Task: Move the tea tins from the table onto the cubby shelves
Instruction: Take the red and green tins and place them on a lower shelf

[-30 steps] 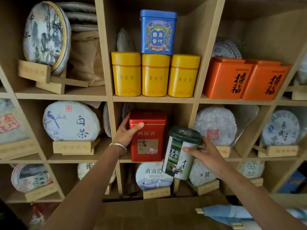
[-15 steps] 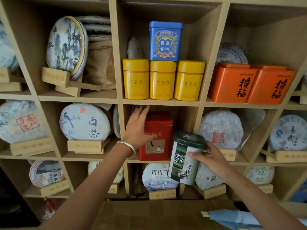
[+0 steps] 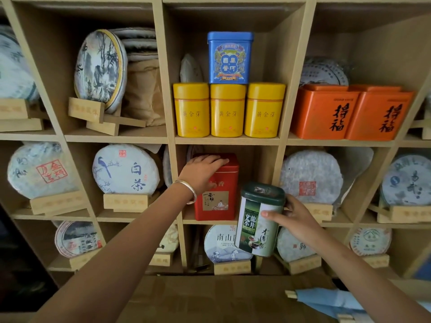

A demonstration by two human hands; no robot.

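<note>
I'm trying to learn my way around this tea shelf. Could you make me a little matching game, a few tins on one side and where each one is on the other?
Things:
1. blue tin
2. red tin
3. green tin
4. orange tins

Places:
A. held in the right hand, in front of the shelves
B. cubby right of the yellow tins
C. stacked on top of the yellow tins
D. middle cubby, under the left hand

Pairs: 1-C, 2-D, 3-A, 4-B
</note>
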